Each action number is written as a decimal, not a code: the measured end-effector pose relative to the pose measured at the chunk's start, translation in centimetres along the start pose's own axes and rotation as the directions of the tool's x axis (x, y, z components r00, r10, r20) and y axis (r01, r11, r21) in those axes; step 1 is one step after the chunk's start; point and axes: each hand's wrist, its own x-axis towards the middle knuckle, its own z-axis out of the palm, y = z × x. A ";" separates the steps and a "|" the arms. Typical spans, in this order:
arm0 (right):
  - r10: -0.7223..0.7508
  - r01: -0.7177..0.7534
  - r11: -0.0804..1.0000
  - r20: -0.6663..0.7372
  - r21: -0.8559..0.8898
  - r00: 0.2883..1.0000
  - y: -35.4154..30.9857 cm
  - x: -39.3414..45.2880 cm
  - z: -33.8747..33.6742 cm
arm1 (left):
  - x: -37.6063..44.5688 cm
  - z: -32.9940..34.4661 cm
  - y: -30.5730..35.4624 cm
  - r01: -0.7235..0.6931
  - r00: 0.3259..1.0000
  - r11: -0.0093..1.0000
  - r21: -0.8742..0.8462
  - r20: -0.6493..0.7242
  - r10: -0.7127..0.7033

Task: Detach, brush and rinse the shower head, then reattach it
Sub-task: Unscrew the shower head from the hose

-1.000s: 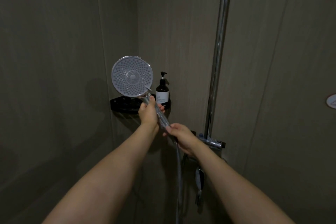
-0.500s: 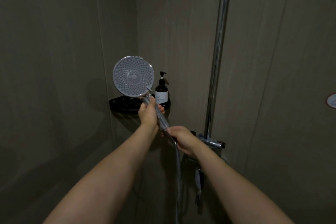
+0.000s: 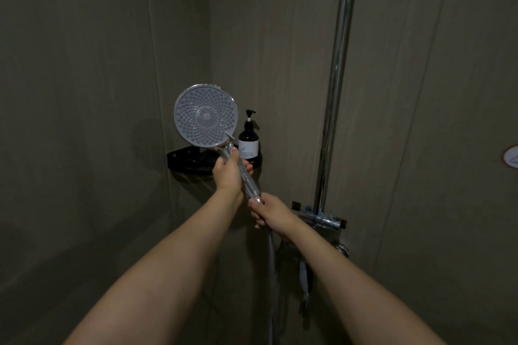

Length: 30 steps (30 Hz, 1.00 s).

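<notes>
The round shower head [image 3: 206,116] faces me, its grey nozzle face tilted up to the left in the shower corner. My left hand [image 3: 229,172] is closed around its clear handle just below the disc. My right hand [image 3: 269,211] pinches the lower end of the handle, where the metal hose [image 3: 271,266] joins it. The hose hangs straight down from there.
A black corner shelf [image 3: 193,161] behind the head carries a dark pump bottle [image 3: 248,140]. A chrome riser pole [image 3: 337,70] runs up the right wall from the mixer valve [image 3: 322,220]. A small round sticker [image 3: 511,157] sits at the right edge.
The shower head has drifted slightly right and down. My right hand has shifted a little along the handle's lower end. Both hands keep their hold.
</notes>
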 end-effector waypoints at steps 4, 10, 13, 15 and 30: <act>0.047 -0.051 0.978 0.025 0.203 0.999 0.2 0.2 0.0 | 0.2 0.0 0.2 -0.001 1.000 1.000 0.011 -0.003 0.001; 0.006 -0.004 0.993 -0.017 0.114 1.000 0.1 -0.1 -0.4 | 0.3 -0.2 -0.1 -0.015 1.000 1.000 -0.013 -0.003 0.015; 0.026 -0.029 0.987 0.022 0.160 0.999 0.1 -0.1 -0.6 | 0.4 -0.2 0.0 -0.014 1.000 1.000 -0.017 -0.004 0.014; 0.013 -0.011 0.996 -0.018 0.091 1.000 0.1 -0.1 -0.5 | 0.4 -0.2 -0.1 -0.013 1.000 1.000 -0.010 0.001 0.013; 0.079 -0.075 0.978 -0.014 0.196 0.997 0.3 -0.5 -0.7 | 0.3 -0.3 -0.4 -0.011 1.000 1.000 0.009 0.024 0.011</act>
